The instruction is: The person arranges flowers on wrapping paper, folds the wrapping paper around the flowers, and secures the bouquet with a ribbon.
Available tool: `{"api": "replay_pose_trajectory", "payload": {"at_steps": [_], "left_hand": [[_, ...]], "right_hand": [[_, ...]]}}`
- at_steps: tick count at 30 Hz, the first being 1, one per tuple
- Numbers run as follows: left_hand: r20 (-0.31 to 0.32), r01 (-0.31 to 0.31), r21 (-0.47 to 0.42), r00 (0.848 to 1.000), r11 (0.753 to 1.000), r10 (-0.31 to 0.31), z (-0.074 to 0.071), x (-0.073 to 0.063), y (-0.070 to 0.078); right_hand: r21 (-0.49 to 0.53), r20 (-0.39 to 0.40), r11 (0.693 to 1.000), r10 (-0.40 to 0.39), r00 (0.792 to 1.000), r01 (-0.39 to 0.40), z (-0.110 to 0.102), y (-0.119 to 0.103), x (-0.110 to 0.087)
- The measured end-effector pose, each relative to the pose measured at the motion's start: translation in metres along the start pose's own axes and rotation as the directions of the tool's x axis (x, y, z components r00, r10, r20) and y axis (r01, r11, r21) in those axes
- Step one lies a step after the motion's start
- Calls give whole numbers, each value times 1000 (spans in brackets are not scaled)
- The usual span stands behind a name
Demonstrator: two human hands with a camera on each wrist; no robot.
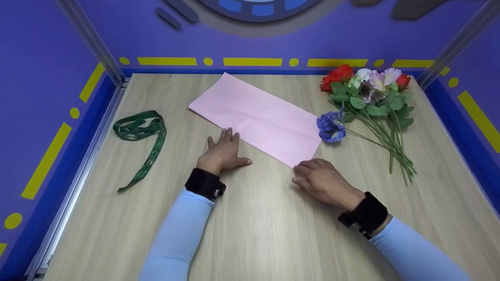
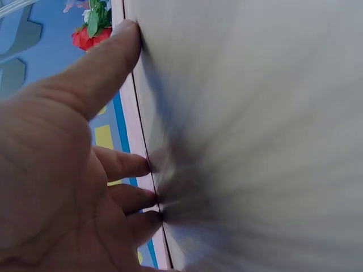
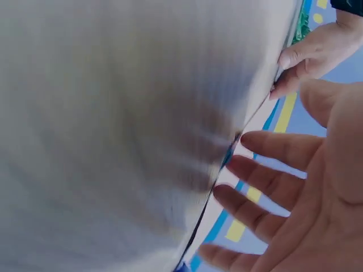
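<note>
A pink sheet of wrapping paper (image 1: 261, 115) lies at a slant on the table, its long near edge toward me. My left hand (image 1: 223, 153) rests at that edge with spread fingers; in the left wrist view its fingertips (image 2: 148, 199) touch down along the edge, the thumb apart. At the paper's near right corner is my right hand (image 1: 326, 181), palm down. The right wrist view shows its fingers (image 3: 266, 175) extended and slightly bent, thumb held away, nothing gripped. Whether the right fingertips press the paper cannot be told.
A green ribbon (image 1: 150, 158) lies loosely looped on the left. On the right is a bunch of artificial flowers (image 1: 375, 91) with long green stems. One blue flower (image 1: 331, 127) touches or nearly touches the paper's right edge. Purple panels (image 1: 273, 47) wall the table in.
</note>
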State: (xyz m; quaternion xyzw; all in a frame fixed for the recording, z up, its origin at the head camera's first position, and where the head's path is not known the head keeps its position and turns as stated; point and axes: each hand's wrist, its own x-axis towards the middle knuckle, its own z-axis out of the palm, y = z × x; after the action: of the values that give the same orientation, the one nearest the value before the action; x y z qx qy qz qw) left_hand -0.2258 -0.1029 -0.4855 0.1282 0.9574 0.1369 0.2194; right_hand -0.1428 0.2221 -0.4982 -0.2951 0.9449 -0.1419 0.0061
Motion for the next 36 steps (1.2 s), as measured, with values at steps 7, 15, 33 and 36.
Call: {"api": "replay_pose_trajectory", "payload": {"at_steps": [7, 15, 33, 36], "left_hand": [[-6, -23, -36, 1000, 999, 22, -1, -2, -4], [-5, -44, -53, 999, 998, 43, -1, -2, -8], [18, -118, -24, 993, 993, 118, 4, -9, -6], [33, -126, -26, 991, 992, 126, 3, -9, -4]], "right_hand": [[210, -102, 967, 166, 981, -142, -13, 54, 25], [190, -5, 916, 362, 932, -354, -21, 97, 41], [84, 215, 843, 505, 836, -531, -19, 85, 42], [34, 255, 843, 512, 821, -536, -18, 82, 41]]}}
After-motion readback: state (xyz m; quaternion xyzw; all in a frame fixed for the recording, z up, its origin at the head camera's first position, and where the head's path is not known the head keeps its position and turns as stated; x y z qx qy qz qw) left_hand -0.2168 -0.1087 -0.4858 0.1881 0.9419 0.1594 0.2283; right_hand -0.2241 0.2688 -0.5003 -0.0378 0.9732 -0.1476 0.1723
